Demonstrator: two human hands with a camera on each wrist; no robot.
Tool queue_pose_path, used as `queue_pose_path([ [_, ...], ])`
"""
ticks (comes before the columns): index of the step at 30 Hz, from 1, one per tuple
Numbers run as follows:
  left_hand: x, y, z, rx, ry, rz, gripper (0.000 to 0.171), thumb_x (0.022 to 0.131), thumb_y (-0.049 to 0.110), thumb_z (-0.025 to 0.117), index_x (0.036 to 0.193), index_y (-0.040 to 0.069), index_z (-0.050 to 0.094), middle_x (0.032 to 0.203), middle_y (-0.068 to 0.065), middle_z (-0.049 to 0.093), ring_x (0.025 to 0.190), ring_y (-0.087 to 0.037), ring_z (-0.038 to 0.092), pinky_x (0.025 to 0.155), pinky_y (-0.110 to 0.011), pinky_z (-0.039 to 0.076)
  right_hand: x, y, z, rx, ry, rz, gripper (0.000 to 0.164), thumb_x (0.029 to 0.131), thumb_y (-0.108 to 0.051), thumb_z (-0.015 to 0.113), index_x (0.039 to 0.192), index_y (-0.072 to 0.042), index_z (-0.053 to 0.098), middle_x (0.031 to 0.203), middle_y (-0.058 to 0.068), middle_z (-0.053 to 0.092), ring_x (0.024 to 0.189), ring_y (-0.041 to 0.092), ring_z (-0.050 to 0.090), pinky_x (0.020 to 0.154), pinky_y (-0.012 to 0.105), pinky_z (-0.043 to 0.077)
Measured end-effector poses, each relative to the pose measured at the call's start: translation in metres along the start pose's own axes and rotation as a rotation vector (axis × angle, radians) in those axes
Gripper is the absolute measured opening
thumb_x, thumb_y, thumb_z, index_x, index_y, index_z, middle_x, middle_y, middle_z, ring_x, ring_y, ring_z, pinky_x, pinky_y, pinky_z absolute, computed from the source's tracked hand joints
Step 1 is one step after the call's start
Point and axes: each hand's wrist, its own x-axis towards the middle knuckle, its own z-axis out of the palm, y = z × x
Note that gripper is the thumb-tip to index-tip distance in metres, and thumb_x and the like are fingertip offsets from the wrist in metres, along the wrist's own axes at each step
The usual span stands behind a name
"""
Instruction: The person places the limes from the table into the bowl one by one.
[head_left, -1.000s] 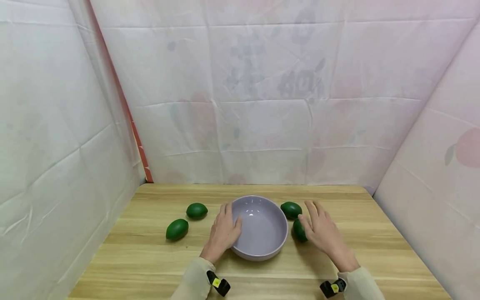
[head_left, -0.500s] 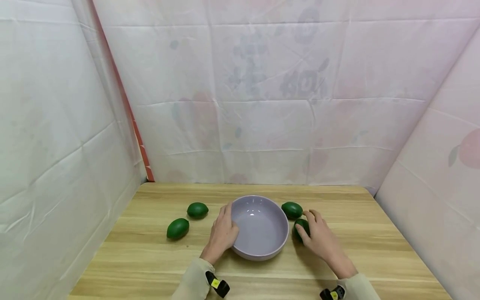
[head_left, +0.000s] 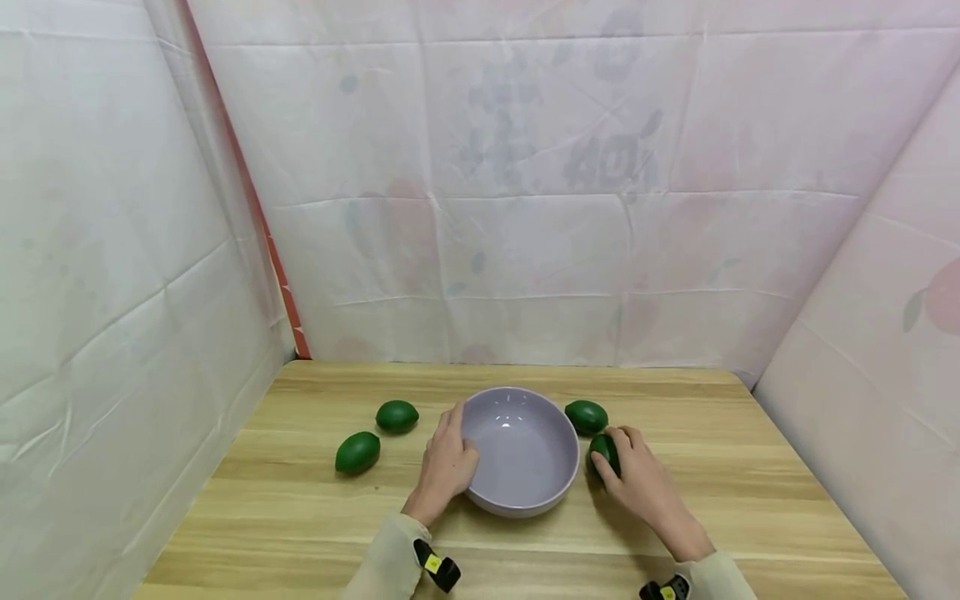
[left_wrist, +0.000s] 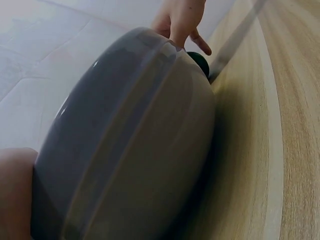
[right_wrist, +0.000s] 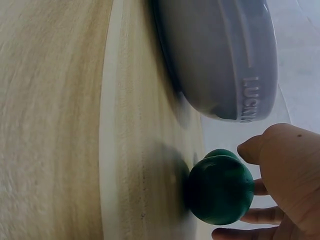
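Note:
A lavender bowl (head_left: 521,458) stands upright on the wooden table. My left hand (head_left: 447,462) grips its left rim, thumb on the inner side and fingers outside. To the right of the bowl, my right hand (head_left: 637,479) is curled round a dark green lime (head_left: 602,458), thumb on the near side and fingers on the far side. In the right wrist view this lime (right_wrist: 220,190) sits low by the table, partly hiding a second one. That other lime (head_left: 587,417) lies just beyond, close to the bowl's right rim.
Two more green limes lie left of the bowl, one nearer (head_left: 358,452) and one farther back (head_left: 397,416). Pale printed cloth (head_left: 525,250) hangs behind the table (head_left: 300,533) and along both sides.
My right hand has come down onto the nearer right lime and its fingers have closed round it. My left thumb has drawn in against the bowl's rim. The bowl stays in place.

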Motion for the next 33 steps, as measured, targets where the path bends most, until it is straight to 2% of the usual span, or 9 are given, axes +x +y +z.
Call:
queue_pose_path([
  [8,0.0003,-0.0029,0.0024,-0.013,0.033,0.007,0.063,0.094,0.003,0.044,0.155,0.014,0.041,0.152,-0.015,0.051,0.134,-0.038,0.056,0.106,-0.056,0.05,-0.0006,0.0027,0.0052,0.013,0.007,-0.014,0.047,0.095,-0.02,0.069,0.133,0.002,0.054,0.126,0.032,0.056,0.096,0.044,0.068,0.07,0.055,0.058],
  [23,-0.0013,-0.0021,0.0026,-0.012,0.059,0.031,0.065,0.089,-0.004,0.045,0.153,0.008,0.044,0.147,-0.019,0.054,0.132,-0.039,0.057,0.107,-0.06,0.047,-0.0021,0.0031,0.0048,0.051,-0.034,-0.013,0.058,0.089,-0.02,0.075,0.136,0.004,0.051,0.128,0.031,0.056,0.1,0.044,0.068,0.075,0.057,0.058],
  [33,-0.0013,-0.0022,0.0031,-0.038,0.05,0.008,0.068,0.089,-0.005,0.044,0.154,0.013,0.043,0.15,-0.017,0.052,0.134,-0.039,0.055,0.107,-0.059,0.048,-0.0038,0.0077,0.0039,0.087,-0.082,0.008,0.07,0.086,-0.018,0.079,0.143,0.002,0.045,0.133,0.036,0.053,0.105,0.048,0.065,0.08,0.06,0.057],
])
